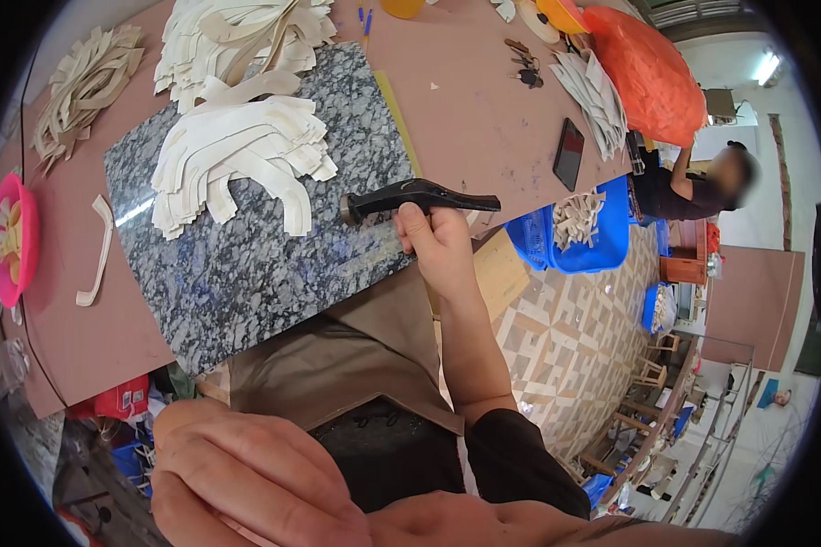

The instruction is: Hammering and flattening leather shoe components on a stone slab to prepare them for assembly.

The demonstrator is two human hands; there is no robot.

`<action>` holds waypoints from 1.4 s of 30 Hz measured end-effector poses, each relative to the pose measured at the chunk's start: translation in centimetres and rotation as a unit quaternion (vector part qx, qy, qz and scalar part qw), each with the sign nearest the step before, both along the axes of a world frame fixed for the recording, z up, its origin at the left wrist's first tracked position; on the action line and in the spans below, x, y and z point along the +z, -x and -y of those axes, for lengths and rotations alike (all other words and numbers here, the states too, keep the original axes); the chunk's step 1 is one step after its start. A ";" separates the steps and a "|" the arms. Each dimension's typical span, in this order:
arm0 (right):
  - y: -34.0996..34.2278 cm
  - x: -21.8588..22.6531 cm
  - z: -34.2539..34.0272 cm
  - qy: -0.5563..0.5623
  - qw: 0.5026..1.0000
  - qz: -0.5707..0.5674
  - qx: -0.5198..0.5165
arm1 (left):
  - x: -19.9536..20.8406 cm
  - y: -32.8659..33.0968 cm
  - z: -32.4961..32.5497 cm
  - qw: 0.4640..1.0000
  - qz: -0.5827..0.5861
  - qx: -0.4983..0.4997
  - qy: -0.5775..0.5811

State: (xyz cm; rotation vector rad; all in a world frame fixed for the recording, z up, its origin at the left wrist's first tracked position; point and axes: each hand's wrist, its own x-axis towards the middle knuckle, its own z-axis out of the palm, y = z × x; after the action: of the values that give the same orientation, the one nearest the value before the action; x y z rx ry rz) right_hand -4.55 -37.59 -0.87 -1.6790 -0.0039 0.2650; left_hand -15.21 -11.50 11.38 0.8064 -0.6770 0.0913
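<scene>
My right hand (438,239) is closed around a hammer (415,196) by the right edge of a speckled grey stone slab (274,292). The hammer's dark head lies crosswise above my fist, with its round face to the left and a long tapering end to the right. Its handle is mostly hidden. On the slab, a fanned stack of curved off-white strips (246,146) sits left of the hammer, apart from it. My left hand (251,474) is large and close at the bottom, its fingers curled together. Anything inside them is hidden.
Larger piles of strips (237,41) lie at the back. A single strip (100,251) and a pink bowl (16,242) are left. A phone (568,155), keys (524,68) and an orange-red bag (643,77) are right. Blue baskets (611,228) stand beyond the table edge, near another person (693,191).
</scene>
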 end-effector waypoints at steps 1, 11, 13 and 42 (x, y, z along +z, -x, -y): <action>0.0 -0.2 0.0 -0.001 1.000 0.001 -0.002 | 0.1 0.2 0.4 0.999 -0.007 0.033 -0.003; 0.0 -1.2 0.0 -0.017 1.000 0.020 0.001 | 0.4 1.1 1.6 0.999 -0.018 0.039 -0.016; 0.0 -1.1 0.0 -0.019 1.000 0.022 0.003 | 0.3 0.8 1.2 0.999 -0.006 0.027 -0.026; 0.2 0.0 0.1 0.028 1.000 0.012 -0.005 | -10.5 -20.0 -2.8 0.600 0.185 0.257 -0.734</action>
State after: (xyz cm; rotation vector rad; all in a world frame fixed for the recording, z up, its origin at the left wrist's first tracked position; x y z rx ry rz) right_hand -4.79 -37.65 -0.90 -1.7383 -0.0059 0.2405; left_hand 4.77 -8.67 0.90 2.6781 -0.8180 0.2349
